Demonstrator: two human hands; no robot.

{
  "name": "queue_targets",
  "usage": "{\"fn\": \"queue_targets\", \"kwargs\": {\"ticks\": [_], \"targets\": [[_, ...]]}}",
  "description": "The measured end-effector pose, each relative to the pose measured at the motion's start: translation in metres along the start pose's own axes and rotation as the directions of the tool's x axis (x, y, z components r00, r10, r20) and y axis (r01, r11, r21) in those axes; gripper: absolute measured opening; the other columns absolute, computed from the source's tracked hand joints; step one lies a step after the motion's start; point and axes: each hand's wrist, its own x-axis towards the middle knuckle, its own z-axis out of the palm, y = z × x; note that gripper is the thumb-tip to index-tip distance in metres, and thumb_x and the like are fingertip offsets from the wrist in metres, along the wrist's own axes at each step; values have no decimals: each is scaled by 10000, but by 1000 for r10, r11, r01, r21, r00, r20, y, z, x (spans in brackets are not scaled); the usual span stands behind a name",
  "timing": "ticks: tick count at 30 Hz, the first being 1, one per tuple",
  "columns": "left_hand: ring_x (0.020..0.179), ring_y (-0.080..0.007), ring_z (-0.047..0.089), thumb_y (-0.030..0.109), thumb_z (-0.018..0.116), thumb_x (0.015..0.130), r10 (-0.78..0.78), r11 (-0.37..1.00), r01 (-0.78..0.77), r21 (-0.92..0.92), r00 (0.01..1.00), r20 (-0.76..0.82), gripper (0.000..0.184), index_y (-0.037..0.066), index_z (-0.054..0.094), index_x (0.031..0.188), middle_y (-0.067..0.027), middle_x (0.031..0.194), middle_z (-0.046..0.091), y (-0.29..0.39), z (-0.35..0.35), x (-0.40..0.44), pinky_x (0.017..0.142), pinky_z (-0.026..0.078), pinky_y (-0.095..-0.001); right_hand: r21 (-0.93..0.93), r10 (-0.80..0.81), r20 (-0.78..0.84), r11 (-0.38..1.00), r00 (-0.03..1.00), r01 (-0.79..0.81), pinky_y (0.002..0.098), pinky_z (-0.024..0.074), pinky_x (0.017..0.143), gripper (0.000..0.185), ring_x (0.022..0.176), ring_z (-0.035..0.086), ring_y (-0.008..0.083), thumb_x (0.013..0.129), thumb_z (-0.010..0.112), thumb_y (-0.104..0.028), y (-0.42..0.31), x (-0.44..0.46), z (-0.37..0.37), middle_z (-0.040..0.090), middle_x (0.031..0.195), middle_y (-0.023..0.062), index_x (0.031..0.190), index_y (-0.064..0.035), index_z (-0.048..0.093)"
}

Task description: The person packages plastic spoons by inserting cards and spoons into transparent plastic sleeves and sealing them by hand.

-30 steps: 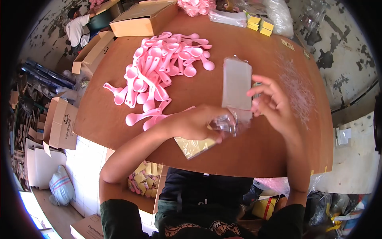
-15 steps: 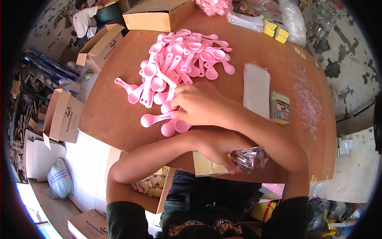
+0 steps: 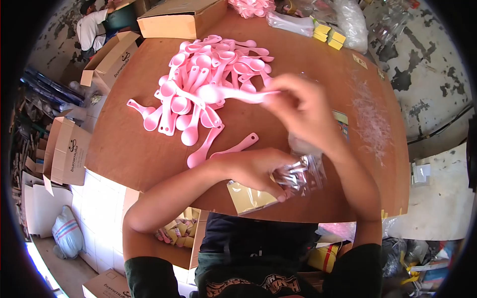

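Observation:
My right hand (image 3: 303, 107) is raised over the table, pinching the handle end of a pink scoop (image 3: 231, 94) whose bowl points left. Lower down, my left hand (image 3: 256, 171) is closed around a clear plastic bag (image 3: 303, 174) with a yellow card (image 3: 248, 197) in its flat part. The bag's mouth, crumpled and shiny, faces right. A heap of pink scoops (image 3: 201, 64) lies beyond my hands. One loose scoop (image 3: 203, 148) is beside my left forearm, and another scoop (image 3: 241, 144) lies partly behind my left hand.
A small colourful box (image 3: 342, 119) is partly hidden behind my right hand. At the table's far edge are a cardboard box (image 3: 181, 22), yellow card stacks (image 3: 328, 35) and plastic wrap (image 3: 350, 25). Open cartons (image 3: 67, 149) stand left. Another person (image 3: 92, 27) is far left.
My right hand has lifted from the edge of the heap and moved right, now carrying one scoop. My left hand keeps hold of the bag. The view has shifted slightly.

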Motion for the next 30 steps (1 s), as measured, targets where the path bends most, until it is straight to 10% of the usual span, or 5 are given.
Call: {"fn": "queue_targets", "kwargs": {"ticks": [3, 9, 23, 30], "targets": [[895, -103, 624, -11, 723, 807, -15, 998, 29, 56, 972, -235, 434, 34, 557, 1205, -33, 991, 647, 8, -3, 0, 835, 517, -294, 194, 371, -199, 922, 907, -334, 214, 404, 499, 155, 566, 490, 41, 932, 630, -151, -6, -33, -53, 615, 744, 8, 1023, -27, 644], [879, -99, 624, -19, 726, 791, -78, 991, 113, 66, 913, -400, 430, 39, 569, 1186, -15, 959, 645, 9, -8, 3, 824, 515, -290, 614, 512, -282, 746, 812, -257, 225, 385, 467, 209, 530, 497, 72, 944, 609, -179, 14, -82, -97, 623, 771, 42, 1011, 18, 630], [888, -92, 626, -26, 741, 772, -114, 992, 129, -1, 876, -469, 512, 22, 532, 1236, -26, 951, 642, 17, -5, 4, 812, 520, -271, 419, 579, -147, 771, 802, -480, 211, 367, 480, 188, 547, 478, 59, 942, 606, -175, 17, -83, -78, 601, 770, 19, 979, 5, 643], [896, -123, 639, 201, 502, 1000, -142, 990, 130, -57, 878, -457, 314, -1, 527, 1241, -78, 1011, 654, 7, -1, 5, 811, 527, -276, 369, 585, -65, 767, 808, -526, 171, 365, 478, 135, 585, 499, 5, 907, 661, -105, 6, -87, -45, 652, 799, 13, 956, 18, 634]]}}
